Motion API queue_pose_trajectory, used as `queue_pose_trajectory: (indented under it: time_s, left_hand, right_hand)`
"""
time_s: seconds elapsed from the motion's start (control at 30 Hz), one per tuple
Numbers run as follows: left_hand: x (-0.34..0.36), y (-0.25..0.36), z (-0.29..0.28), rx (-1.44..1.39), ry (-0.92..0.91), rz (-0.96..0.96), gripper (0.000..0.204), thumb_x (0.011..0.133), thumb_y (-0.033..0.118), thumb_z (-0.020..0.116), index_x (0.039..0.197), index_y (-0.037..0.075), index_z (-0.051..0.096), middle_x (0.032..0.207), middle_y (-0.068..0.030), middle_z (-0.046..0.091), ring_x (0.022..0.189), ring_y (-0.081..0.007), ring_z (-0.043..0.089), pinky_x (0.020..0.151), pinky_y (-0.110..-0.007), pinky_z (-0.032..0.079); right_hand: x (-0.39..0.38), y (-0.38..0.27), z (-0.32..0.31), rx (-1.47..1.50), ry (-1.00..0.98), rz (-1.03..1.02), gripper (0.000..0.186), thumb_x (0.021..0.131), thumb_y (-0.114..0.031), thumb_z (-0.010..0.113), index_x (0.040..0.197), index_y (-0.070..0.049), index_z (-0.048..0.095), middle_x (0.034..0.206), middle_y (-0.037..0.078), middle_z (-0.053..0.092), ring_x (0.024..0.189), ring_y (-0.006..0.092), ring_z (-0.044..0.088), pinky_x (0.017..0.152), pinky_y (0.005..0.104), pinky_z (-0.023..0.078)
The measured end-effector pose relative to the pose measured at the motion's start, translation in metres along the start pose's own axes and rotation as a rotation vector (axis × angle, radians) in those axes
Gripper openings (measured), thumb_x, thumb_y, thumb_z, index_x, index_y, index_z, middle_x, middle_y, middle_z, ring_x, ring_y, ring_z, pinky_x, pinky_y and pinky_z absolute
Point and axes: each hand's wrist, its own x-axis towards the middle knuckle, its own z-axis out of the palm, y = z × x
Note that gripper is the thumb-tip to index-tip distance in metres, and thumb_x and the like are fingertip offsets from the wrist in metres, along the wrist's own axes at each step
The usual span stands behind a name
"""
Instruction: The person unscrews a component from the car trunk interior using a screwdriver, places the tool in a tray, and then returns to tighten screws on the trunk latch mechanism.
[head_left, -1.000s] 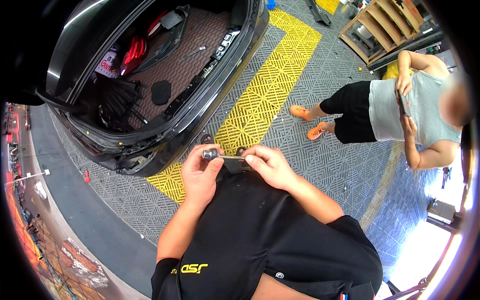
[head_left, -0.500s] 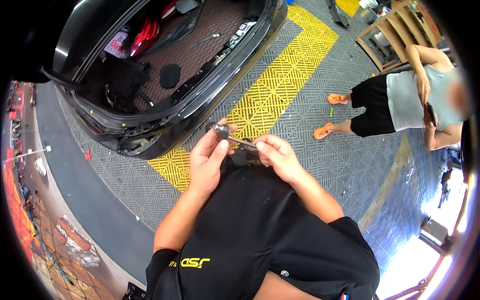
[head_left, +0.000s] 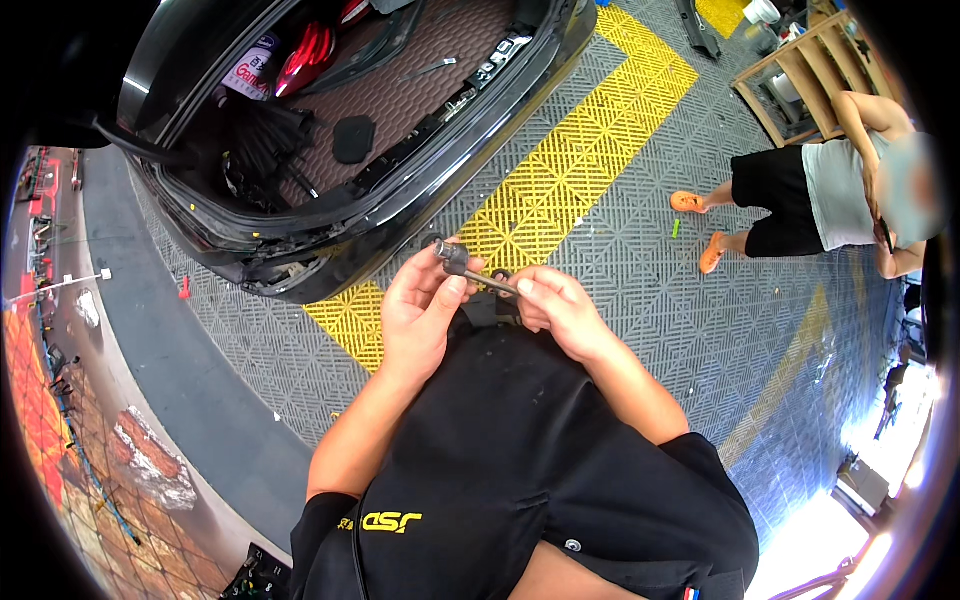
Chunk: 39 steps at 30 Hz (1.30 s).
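Note:
In front of my body I hold a metal rod with a thick dark head [head_left: 457,262] between both hands. My left hand [head_left: 418,318] is closed around the head end, thumb along its near side and fingers behind. The thin shaft slants down to the right, and my right hand [head_left: 560,312] pinches its far end between thumb and fingers. A shiny, roughly cylindrical tip shows at the upper left of the head. Small dark pieces [head_left: 500,275] show beside the right fingertips; I cannot tell what they are.
A black car with an open rear cargo area [head_left: 420,130] stands ahead left, with a red tail light [head_left: 308,60] and loose parts inside. At the right stands a person [head_left: 845,200] in a grey top and orange shoes. Wooden shelving [head_left: 800,75] is behind them. Grey and yellow grid tiles [head_left: 560,180] cover the floor.
The rod's head has turned in my left hand and now shows a shiny end. The person at the right has shifted their feet and moved slightly rightward in view.

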Motion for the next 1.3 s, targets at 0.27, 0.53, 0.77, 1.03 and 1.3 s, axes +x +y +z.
queue_pose_trajectory:
  time_s: [0.27, 0.53, 0.77, 1.03, 1.3]
  left_hand:
    - [0.005, 0.007, 0.008, -0.045, 0.007, 0.086, 0.060, 0.088, 0.003, 0.081, 0.140, 0.001, 0.051, 0.111, -0.0099, 0.071, 0.104, -0.0176, 0.069, 0.089, -0.029, 0.056]
    - [0.013, 0.013, 0.013, 0.080, -0.045, 0.111, 0.046, 0.096, 0.012, 0.075, 0.137, -0.003, 0.059, 0.128, -0.0160, 0.068, 0.104, -0.0179, 0.068, 0.095, -0.032, 0.055]
    - [0.015, 0.013, 0.016, 0.058, -0.165, 0.122, 0.049, 0.103, 0.019, 0.066, 0.144, -0.004, 0.052, 0.136, -0.0186, 0.064, 0.103, -0.0178, 0.067, 0.094, -0.033, 0.055]
    - [0.013, 0.016, 0.008, 0.538, -0.293, 0.370, 0.037, 0.105, 0.018, 0.062, 0.135, -0.004, 0.058, 0.127, -0.0183, 0.068, 0.096, -0.0184, 0.069, 0.084, -0.033, 0.059]
    - [0.017, 0.020, 0.021, 0.141, -0.128, 0.190, 0.047, 0.099, 0.020, 0.072, 0.137, -0.001, 0.056, 0.129, -0.0176, 0.067, 0.098, -0.0166, 0.066, 0.091, -0.033, 0.054]
  right_hand:
    - [0.002, -0.002, -0.001, -0.370, -0.054, -0.149, 0.029, 0.107, -0.028, 0.059, 0.115, -0.001, 0.067, 0.086, -0.003, 0.059, 0.077, 0.0054, 0.051, 0.069, 0.0239, 0.045]
    - [0.006, -0.006, -0.003, -0.448, -0.047, -0.177, 0.029, 0.108, -0.027, 0.058, 0.116, -0.001, 0.067, 0.094, -0.001, 0.063, 0.084, 0.0061, 0.053, 0.077, 0.0244, 0.047]
    - [0.015, -0.001, -0.015, -0.350, -0.089, -0.168, 0.028, 0.110, -0.025, 0.054, 0.121, -0.001, 0.065, 0.102, 0.002, 0.066, 0.091, 0.0099, 0.059, 0.083, 0.0269, 0.050]
    - [0.027, -0.016, -0.006, -0.657, -0.055, -0.475, 0.028, 0.107, -0.021, 0.056, 0.124, -0.001, 0.065, 0.124, 0.013, 0.066, 0.121, 0.0272, 0.063, 0.104, 0.0374, 0.048]
    - [0.022, -0.014, -0.012, -0.615, -0.005, -0.370, 0.027, 0.106, -0.023, 0.059, 0.121, -0.002, 0.068, 0.105, 0.008, 0.070, 0.093, 0.0163, 0.066, 0.083, 0.0306, 0.052]
